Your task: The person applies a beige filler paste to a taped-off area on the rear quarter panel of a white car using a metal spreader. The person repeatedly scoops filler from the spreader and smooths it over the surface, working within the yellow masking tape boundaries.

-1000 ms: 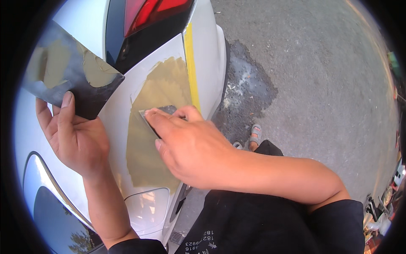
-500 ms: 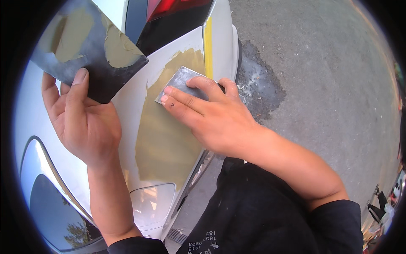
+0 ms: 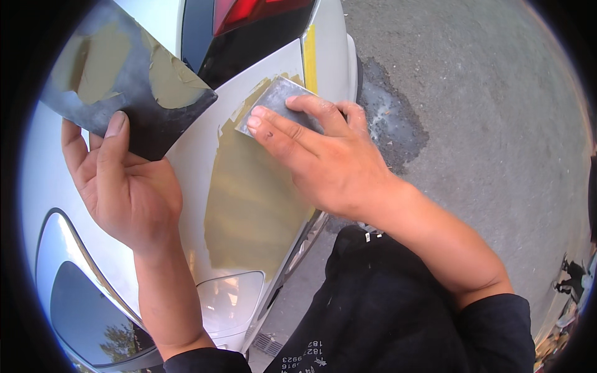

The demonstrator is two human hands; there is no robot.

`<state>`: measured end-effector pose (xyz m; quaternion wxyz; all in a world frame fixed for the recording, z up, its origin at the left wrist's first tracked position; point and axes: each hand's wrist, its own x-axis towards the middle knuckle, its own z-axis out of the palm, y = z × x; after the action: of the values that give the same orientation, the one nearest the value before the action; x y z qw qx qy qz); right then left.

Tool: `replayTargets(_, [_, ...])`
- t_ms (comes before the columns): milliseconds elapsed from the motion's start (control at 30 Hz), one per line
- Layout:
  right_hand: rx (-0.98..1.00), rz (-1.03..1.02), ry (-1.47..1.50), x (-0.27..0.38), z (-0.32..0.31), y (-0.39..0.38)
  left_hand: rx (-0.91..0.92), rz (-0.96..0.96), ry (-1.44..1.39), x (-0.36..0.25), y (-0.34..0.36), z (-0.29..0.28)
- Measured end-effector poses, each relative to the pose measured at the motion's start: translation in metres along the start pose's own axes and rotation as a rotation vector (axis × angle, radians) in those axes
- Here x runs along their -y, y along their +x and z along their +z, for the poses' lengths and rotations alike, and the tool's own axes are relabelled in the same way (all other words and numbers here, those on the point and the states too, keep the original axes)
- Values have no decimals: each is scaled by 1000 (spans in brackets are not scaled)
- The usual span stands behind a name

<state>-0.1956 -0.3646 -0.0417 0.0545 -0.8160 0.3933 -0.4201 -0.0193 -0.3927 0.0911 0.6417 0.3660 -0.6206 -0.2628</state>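
My left hand [image 3: 127, 180] grips a dark, flat mixing board [image 3: 140, 115] by its lower edge, thumb on top. Two smears of olive-tan body filler [image 3: 171, 78] lie on the board. My right hand [image 3: 329, 149] presses a flat grey metal spreader [image 3: 273, 102], fingers spread over its face. The spreader rests near the top of a broad patch of the same filler [image 3: 255, 199] on a white car panel [image 3: 193, 168]. The spreader's lower right part is hidden under my fingers.
Yellow masking tape [image 3: 311, 59] runs along the panel's right edge. Above sits a red tail light [image 3: 255, 12]. A fuel door [image 3: 230, 301] lies below the patch, a side window [image 3: 93, 317] at lower left. Grey pavement [image 3: 485, 112] with a wet spot [image 3: 392, 118] stretches right.
The spreader and my right hand have moved slightly up the filler patch, and now cover more of its top. My left hand still holds the board; the view has shifted a little.
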Motion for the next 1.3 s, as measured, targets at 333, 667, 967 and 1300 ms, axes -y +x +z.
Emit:
replayTargets(333, [-51,-6,5,-7,11,-4,56,-39,-4,-2,1,0])
replayTargets(667, [-10,11,35,-9,14,-6,46,5,-24,0,0,3])
replayTargets(967, [35,99,67,42,-1,3,55,-12,13,1,1,1])
replayTargets(1300, [19,298,261,15,-12,11,98,-6,-30,-1,-1,1])
